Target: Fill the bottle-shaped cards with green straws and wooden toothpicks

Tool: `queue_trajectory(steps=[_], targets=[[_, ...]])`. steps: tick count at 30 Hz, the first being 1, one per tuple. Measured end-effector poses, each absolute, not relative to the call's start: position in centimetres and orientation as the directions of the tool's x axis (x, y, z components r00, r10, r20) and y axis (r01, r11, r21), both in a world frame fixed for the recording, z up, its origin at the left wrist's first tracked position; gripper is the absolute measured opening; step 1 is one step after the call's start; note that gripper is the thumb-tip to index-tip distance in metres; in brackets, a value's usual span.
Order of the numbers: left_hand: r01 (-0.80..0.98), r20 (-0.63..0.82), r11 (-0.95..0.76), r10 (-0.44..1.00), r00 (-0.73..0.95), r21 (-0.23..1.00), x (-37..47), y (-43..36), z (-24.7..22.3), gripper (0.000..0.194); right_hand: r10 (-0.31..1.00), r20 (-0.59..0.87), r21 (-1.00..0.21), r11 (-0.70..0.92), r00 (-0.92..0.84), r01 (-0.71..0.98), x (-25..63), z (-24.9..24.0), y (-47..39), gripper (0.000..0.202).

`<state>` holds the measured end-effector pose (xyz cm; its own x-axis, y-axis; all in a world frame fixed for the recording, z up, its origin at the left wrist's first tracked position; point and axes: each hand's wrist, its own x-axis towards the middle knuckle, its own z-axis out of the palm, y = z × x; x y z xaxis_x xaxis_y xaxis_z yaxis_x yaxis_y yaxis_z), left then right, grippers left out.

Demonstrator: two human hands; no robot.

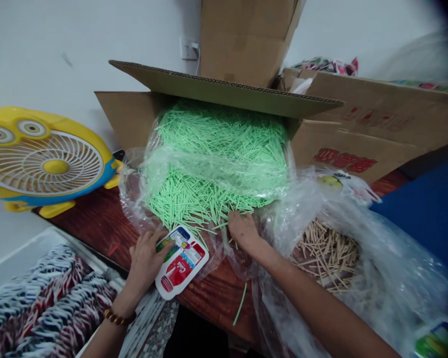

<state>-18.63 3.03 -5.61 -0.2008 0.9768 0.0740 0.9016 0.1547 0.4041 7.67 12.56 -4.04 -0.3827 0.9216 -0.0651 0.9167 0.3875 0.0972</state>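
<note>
My left hand (148, 256) grips the left edge of a flat white packet (182, 263), thumb on its face; the packet bears a red cola bottle print and a green picture. It is tilted over the table's front edge. A big heap of thin green candy straws (194, 194) spills from a clear plastic bag inside an open cardboard box (227, 92). At the heap's front edge, my right hand (244, 229) has its fingers curled down among the straws, fingertips partly hidden. One loose green straw (240, 304) lies nearer the table's front edge.
A yellow-and-blue fan (56, 166) stands at left. Below it, a white bin (22, 253) holds packed packets in rows. Clear plastic (306, 214) and brown sticks (326, 253) lie at right. Closed and open cardboard boxes (358, 129) stand behind on the brown table (216, 286).
</note>
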Motion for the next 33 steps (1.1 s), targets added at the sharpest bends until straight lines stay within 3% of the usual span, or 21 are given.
queue_trajectory(steps=[9,19,23,27,33], targets=[[0.917,0.110,0.141,0.975,-0.195,0.374,-18.7,2.9,-6.3,0.032,0.948,-0.007,0.154,0.314,-0.317,0.937,11.3,-3.0,14.0,0.030],[0.892,0.114,0.126,0.975,-0.193,0.433,-19.0,3.0,-6.4,0.034,0.931,-0.053,0.025,0.364,-0.362,0.931,11.4,-3.6,14.2,0.028],[0.843,0.127,0.101,0.972,-0.196,0.528,-18.9,3.0,-6.2,0.031,0.937,-0.082,-0.146,0.327,-0.341,0.934,11.8,-3.5,14.1,0.025],[0.807,0.116,0.117,0.968,-0.224,0.578,-19.1,3.3,-5.9,0.026,0.948,-0.122,-0.420,0.219,-0.294,0.881,12.2,-3.8,14.2,0.017],[0.761,0.084,0.155,0.961,-0.265,0.630,-19.8,3.7,-5.3,0.022,0.956,-0.154,-0.804,0.026,-0.250,0.594,12.1,-4.6,13.7,0.017]])
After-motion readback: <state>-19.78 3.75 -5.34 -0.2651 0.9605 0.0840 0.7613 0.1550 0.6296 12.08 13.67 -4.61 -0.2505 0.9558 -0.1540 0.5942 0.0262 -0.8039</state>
